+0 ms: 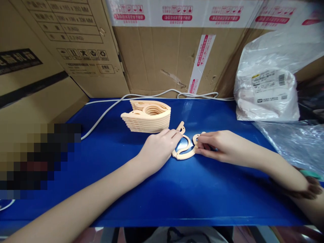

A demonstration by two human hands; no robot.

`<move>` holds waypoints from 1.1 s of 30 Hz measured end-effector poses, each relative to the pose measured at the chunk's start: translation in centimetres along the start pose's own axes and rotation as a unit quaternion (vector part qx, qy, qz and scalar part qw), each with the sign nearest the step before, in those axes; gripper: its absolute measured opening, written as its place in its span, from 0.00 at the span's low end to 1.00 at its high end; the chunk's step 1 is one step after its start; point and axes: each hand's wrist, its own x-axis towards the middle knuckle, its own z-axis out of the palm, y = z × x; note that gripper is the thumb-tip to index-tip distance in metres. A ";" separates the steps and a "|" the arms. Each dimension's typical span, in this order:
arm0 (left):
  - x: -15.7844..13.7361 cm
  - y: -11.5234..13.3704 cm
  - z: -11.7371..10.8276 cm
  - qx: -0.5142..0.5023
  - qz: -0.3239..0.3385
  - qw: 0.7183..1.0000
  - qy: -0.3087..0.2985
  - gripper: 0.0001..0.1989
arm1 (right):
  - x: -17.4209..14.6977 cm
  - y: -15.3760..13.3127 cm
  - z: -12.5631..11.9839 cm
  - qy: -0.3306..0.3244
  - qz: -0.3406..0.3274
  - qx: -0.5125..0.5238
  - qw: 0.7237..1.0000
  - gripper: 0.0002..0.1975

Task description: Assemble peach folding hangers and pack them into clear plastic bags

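Head view, worktop: blue surface (pixel 162 199); cartons stand behind its far edge and at its left.
Hanger in hand: one pale folding-type hanger (pixel 186 156); lies a little right of the worktop's middle, nearer the far edge than the near one; its two curved arms spread apart, a looped hook between them.
Handling, as judged: best kept low over the worktop, one arm steadied while the other is turned; force even and close to the joint, so the thin plastic is not twisted; hook kept clear of the fingertips.
Left hand (pixel 160 145): on the hanger's left arm; fingers together, curled over it; thumb hidden, so whether they clamp, cannot tell.
Right hand (pixel 217 145): thumb and fingers clamped on the hanger's right arm, near its outer end; the hook and joint lie between the two sets of fingers, uncovered.
Stack: matching hangers (pixel 149 125), piled flat; left of the middle, toward the far edge, just beyond the left hand.
Far right corner: white plastic bag (pixel 268 91), labelled; clear plastic sheet (pixel 293 141) along the right edge.
Far edge: white cable (pixel 146 96), trailing toward the left edge.
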 end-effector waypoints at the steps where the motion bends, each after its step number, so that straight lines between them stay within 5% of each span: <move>1: 0.0 -0.1 -0.1 -0.002 0.004 1.000 -0.003 0.17 | 0.1 0.0 0.1 0.002 0.004 0.000 1.000 0.14; 10: 0.2 -0.1 0.1 0.015 0.062 0.998 -0.021 0.16 | 0.2 0.1 0.2 0.031 -0.001 -0.013 0.999 0.15; 20: 0.3 -0.4 0.8 0.002 0.109 0.994 0.030 0.21 | 0.2 0.6 0.6 0.064 0.012 -0.050 0.997 0.12; 33: 0.3 -0.4 1.2 -0.012 0.096 0.994 0.052 0.22 | 0.2 0.6 0.9 0.106 -0.006 -0.135 0.985 0.13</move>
